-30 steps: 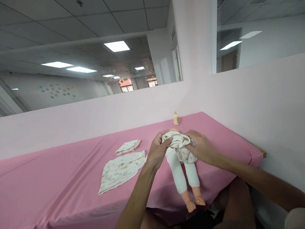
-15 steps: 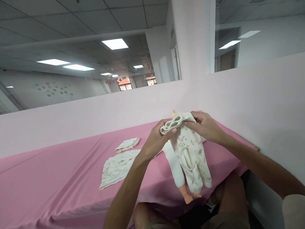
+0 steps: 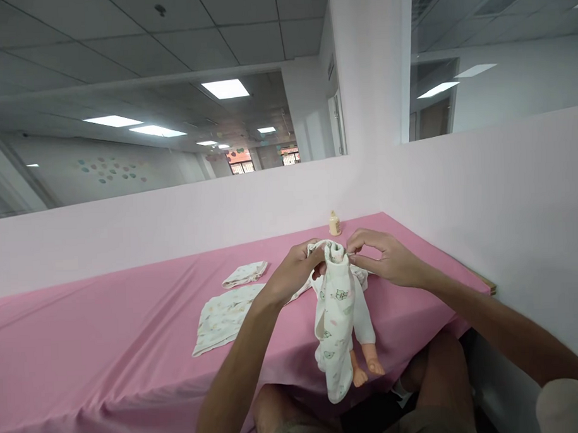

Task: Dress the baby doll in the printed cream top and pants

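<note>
A pair of white baby pants (image 3: pixel 337 313) with a small printed pattern hangs from my hands, its bunched waistband up and its legs down. My left hand (image 3: pixel 298 270) is closed on the left side of the waistband, with some fingers hidden behind the cloth. At the right edge of the waistband, my right hand (image 3: pixel 390 258) pinches the fabric between thumb and fingers. Behind the pants a doll (image 3: pixel 365 321) lies on the table, its white-clad leg and bare feet showing by the near edge. Most of its body is hidden by the pants and my hands.
A pink cloth (image 3: pixel 132 335) covers the table. On my left lie a spread printed baby garment (image 3: pixel 223 316) and a smaller folded one (image 3: pixel 245 274). A pale yellow bottle (image 3: pixel 335 224) stands at the back by the wall. A wall (image 3: pixel 516 196) borders the right side.
The pants have turned and bunched, now hanging lower and further left. My right hand has shifted slightly down. More of the doll's legs and the bottle show.
</note>
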A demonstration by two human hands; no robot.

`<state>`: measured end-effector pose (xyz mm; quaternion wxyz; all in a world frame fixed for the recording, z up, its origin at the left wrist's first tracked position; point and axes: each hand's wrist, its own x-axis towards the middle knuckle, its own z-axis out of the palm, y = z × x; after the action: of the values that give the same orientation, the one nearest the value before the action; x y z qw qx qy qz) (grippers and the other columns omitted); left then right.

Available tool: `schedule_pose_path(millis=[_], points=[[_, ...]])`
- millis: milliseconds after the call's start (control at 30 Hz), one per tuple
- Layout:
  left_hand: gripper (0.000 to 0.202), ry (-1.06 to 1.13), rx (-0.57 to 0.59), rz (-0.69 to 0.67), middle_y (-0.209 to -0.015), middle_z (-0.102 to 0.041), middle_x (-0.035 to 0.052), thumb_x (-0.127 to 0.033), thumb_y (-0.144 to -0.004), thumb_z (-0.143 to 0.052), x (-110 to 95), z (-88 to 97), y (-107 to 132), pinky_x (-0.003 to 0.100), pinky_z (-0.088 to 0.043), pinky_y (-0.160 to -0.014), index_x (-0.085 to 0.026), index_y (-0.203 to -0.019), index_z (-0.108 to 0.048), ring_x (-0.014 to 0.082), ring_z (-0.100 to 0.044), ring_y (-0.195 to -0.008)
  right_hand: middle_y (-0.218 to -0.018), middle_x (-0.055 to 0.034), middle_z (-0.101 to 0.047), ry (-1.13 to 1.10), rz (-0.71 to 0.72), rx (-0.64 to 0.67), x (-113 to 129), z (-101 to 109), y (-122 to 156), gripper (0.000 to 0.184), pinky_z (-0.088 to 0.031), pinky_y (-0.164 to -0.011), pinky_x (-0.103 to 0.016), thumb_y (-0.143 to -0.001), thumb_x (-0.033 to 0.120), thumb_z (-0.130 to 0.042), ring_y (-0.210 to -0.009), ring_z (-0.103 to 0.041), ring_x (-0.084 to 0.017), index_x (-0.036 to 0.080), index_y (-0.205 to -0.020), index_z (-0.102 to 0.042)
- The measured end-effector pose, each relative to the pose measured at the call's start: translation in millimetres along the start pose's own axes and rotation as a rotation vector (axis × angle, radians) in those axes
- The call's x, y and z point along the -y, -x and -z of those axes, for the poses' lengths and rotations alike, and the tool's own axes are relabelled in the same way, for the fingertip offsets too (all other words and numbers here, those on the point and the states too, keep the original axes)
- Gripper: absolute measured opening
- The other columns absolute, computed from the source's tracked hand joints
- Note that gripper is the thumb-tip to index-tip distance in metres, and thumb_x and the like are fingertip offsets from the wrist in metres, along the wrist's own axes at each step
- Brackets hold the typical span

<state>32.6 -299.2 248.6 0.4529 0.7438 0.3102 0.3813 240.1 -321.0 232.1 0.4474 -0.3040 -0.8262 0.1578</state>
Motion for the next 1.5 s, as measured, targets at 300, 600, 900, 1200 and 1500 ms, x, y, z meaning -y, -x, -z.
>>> schedule_pose_path(millis=[300,600,900,1200,1500], points=[[0.043,-0.309,-0.204,-0.014,-0.062,-0.048,-0.0007,-0.055,-0.083,-0.057,19,24.3,7,0.022,-0.032,-0.052,-0.018,-0.062,-0.051,0.0117,-0.042,-0.058,-0.101,-0.0057,-0.063,-0.166,-0.045,-0.203,-18,12,6,0.015,-0.046,-0.082,-0.035,-0.092,0.034,-0.047,-0.097,-0.059,-0.019,0.022,-0.083,-0.048],[0.031,-0.116,-0.294,0.003,-0.085,-0.057,0.0028,-0.048,-0.074,-0.068,38,50.7,24,0.024,-0.04,-0.06,-0.017,-0.074,-0.063,0.0142,-0.051,-0.071,-0.07,0.0012,-0.055,0.069,-0.291,-0.156,-22,29,20,0.022,-0.041,-0.065,-0.028,-0.086,0.043,-0.054,-0.066,-0.05,-0.014,0.022,-0.081,-0.054],[0.037,-0.351,-0.115,0.077,-0.061,-0.046,-0.0018,-0.047,-0.08,-0.062,42,15.2,66,0.022,-0.03,-0.052,-0.017,-0.061,-0.052,0.0109,-0.04,-0.056,-0.093,-0.0051,-0.063,0.286,-0.277,0.452,-23,27,51,0.024,-0.04,-0.078,-0.039,-0.078,0.043,-0.062,-0.091,-0.052,-0.026,0.025,-0.094,-0.067],[0.038,-0.376,-0.099,0.072,-0.06,-0.04,-0.0032,-0.047,-0.081,-0.06,39,3.0,69,0.023,-0.026,-0.051,-0.019,-0.06,-0.045,0.0106,-0.035,-0.055,-0.074,-0.0031,-0.058,0.417,-0.161,0.572,-29,13,59,0.013,-0.036,-0.075,-0.038,-0.083,0.029,-0.051,-0.077,-0.048,-0.022,0.022,-0.073,-0.056],[0.034,-0.443,0.007,-0.139,-0.058,-0.041,-0.0039,-0.043,-0.082,-0.06,25,3.8,-11,0.024,-0.024,-0.052,-0.018,-0.06,-0.05,0.01,-0.033,-0.054,-0.066,0.0021,-0.051,-0.05,-0.369,0.392,-18,-18,2,0.03,-0.032,-0.05,-0.027,-0.074,0.048,-0.067,-0.056,-0.043,-0.012,0.021,-0.07,-0.054]])
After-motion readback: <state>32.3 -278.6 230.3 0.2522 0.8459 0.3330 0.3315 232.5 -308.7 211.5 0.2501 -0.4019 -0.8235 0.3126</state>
